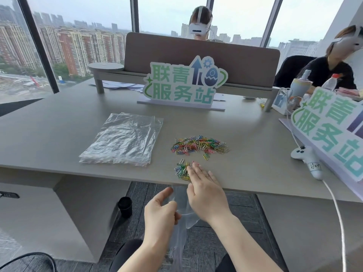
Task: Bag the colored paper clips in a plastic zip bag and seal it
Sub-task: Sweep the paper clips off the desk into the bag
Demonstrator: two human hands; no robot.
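**Bag held under the table edge to catch swept clips**

The left hand pinches a clear zip bag just below the front edge of the table, its fingers curled on the plastic near the mouth so the bag hangs down towards the floor. Holding it there looks deliberate: the opening sits right under the spot where clips can be pushed off the edge and drop in.

The right hand lies flat and open on the table, fingers straight, its fingertips touching a small cluster of clips that sits near the edge, directly above the bag. A flat palm suits sweeping many small pieces at once rather than picking them singly.

The main pile of colored paper clips lies further back, apart from the small cluster, so most of the bagging appears not yet done. Whether any clips are already inside the bag is too hard to tell through the plastic.

A stack of spare bags rests to the left of the pile, within reach.
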